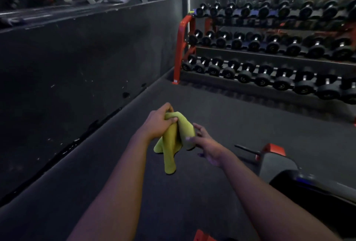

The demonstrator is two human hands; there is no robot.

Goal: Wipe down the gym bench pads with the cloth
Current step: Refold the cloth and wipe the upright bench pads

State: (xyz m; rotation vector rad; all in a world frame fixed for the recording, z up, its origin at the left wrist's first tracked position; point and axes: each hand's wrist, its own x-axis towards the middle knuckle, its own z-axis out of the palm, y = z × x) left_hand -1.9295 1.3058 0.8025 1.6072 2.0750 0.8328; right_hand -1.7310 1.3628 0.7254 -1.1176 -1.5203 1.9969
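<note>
Dim gym room; dark rubber floor [221, 117] fills the middle, a tall dark wall panel [77, 57] runs along the left, mirror or glass strip above it too blurred to read; red-framed dumbbell rack [180, 48] at upper right, three tiers of black dumbbells [264, 79] in rows; bench [277, 165] at lower right, dark pads with red frame parts, only partly in frame; yellow-green cloth [171, 144] held in the air over the floor, left of the bench and not touching it; cloth bunched at top, long axis roughly vertical, loose ends pointing down; left hand [158, 119] closed around the bunched top of the cloth, fingers curled over it, so the cloth hangs below and to the right of that hand; right hand [204, 142] mostly open, fingers spread, fingertips at the cloth's right edge; whether it pinches the fabric or merely touches it, cannot tell; both forearms bare, reaching forward from the bottom of the view.
</note>
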